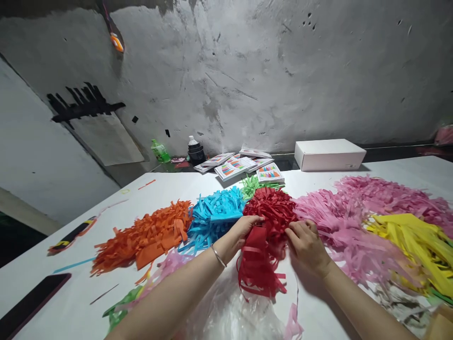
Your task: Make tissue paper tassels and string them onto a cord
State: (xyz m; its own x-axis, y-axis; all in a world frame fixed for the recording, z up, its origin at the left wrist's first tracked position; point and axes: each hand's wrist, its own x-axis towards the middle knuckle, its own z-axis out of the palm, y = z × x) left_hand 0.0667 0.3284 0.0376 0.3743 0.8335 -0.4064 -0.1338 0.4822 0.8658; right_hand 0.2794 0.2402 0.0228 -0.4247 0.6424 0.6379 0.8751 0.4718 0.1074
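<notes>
A bunch of red fringed paper (271, 208) lies in the middle of the white table, with cut strips hanging toward me. My left hand (245, 230) is closed on the upper edge of a red piece at the bunch's left side. At the right side, my right hand (305, 243) has its fingers curled in against the red strips; its fingertips are partly hidden. Blue fringed paper (217, 210) lies just left of the red, and pink fringed paper (329, 212) spreads out on the right. Clear plastic bags (233, 311) lie below my hands.
Orange fringe (148, 233) lies at left, yellow fringe (414, 236) at right, green fringe (250, 185) behind. Printed packs (235, 166) and a white box (329, 156) stand near the wall. A cutter knife (72, 235) and a dark phone (33, 302) lie at left.
</notes>
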